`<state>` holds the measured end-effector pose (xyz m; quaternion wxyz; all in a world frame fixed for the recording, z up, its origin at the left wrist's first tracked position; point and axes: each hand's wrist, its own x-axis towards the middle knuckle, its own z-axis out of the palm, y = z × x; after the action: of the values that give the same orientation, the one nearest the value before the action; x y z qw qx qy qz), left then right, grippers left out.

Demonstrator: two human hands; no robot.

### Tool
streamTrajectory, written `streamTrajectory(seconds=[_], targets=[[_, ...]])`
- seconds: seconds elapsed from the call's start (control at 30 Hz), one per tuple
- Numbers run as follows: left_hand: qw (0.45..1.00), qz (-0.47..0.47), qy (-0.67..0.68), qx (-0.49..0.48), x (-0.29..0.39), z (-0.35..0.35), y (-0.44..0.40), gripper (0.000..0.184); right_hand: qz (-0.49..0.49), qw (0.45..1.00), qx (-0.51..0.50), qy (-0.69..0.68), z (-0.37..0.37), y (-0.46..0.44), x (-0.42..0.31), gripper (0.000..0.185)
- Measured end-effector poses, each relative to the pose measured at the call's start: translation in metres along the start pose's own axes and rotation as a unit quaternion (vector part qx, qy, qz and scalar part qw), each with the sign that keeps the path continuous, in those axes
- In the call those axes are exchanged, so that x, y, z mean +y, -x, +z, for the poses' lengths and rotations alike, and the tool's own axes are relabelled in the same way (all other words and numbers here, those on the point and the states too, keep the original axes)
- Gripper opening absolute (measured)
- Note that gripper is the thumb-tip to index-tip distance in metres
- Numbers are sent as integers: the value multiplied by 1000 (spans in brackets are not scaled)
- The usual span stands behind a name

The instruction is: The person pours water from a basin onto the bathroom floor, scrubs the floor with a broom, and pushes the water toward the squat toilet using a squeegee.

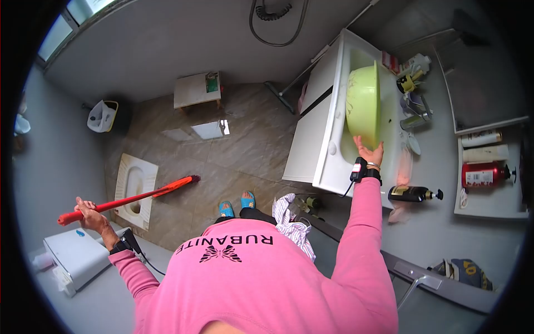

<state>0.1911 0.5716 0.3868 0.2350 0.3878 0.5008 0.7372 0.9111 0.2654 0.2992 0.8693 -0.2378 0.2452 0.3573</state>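
Two bare hands in a bathroom: the left one grips a red broom, the right one is open beside a green basin.
At the left of the frame, the left hand (92, 216) is closed around the handle of the red broom (130, 200), near its end; the broom lies slantwise across the view of the squat toilet (133, 186), and its dark tip points to the centre. In the upper right, the right hand (369, 153) has fingers spread and grasps nothing, at the lower end of the green basin (362, 100), which stands tilted in the white sink (340, 139); if they touch, I cannot tell.
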Motion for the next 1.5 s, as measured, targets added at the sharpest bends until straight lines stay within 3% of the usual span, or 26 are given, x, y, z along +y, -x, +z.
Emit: streamTrajectory(seconds=[0.1,0.17,0.3,0.4,0.43,0.5,0.53,0.6,0.63,0.7,0.77,0.83,0.9,1.03,1.1,1.27,1.37,1.5], targets=[[1000,-14,17,-22,-21,-10,-18,28,40,998,41,18,-26,5,-11,83],[999,-21,13,-38,-31,-12,-27,26,-19,984,36,175,-31,23,-19,75],[997,-31,33,-60,-40,-15,-33,25,-126,947,54,290,7,80,-40,62],[997,-6,36,-68,-53,-20,-42,18,-234,865,-9,444,51,97,-64,40],[997,-9,33,-76,-55,-25,-44,17,-240,866,-13,438,64,93,-74,40],[996,-18,41,-82,-60,-31,-51,14,-368,648,70,663,92,76,-100,35],[996,-17,21,-85,-55,-27,-48,14,-370,649,70,661,104,60,-117,35],[999,-23,-32,-35,-61,-31,-55,13,-480,241,150,830,124,30,-150,34],[998,-30,-56,-4,-55,-25,-50,14,-478,244,149,831,129,20,-164,34],[997,-20,-40,67,-41,-4,-29,16,-539,164,169,809,142,-9,-181,41],[999,-24,-16,45,-33,4,-18,21,-526,136,171,822,155,-28,-196,42],[994,-24,-60,93,-18,30,0,28,-538,160,149,814,160,-47,-207,45],[996,-22,-64,62,-12,40,12,29,-514,125,165,833,160,-64,-214,48],[997,-22,-72,29,-8,50,31,32,-476,112,160,858,156,-83,-212,50],[996,-23,-81,14,-6,54,37,33,-433,66,184,880,158,-87,-206,50],[998,-20,-60,20,-2,58,45,31,-449,60,161,877,156,-108,-225,44],[997,-25,-65,29,9,63,53,30,-473,71,90,873,146,-132,-258,40],[994,-20,-70,76,10,53,55,30,-450,55,146,879,153,-139,-260,35]])
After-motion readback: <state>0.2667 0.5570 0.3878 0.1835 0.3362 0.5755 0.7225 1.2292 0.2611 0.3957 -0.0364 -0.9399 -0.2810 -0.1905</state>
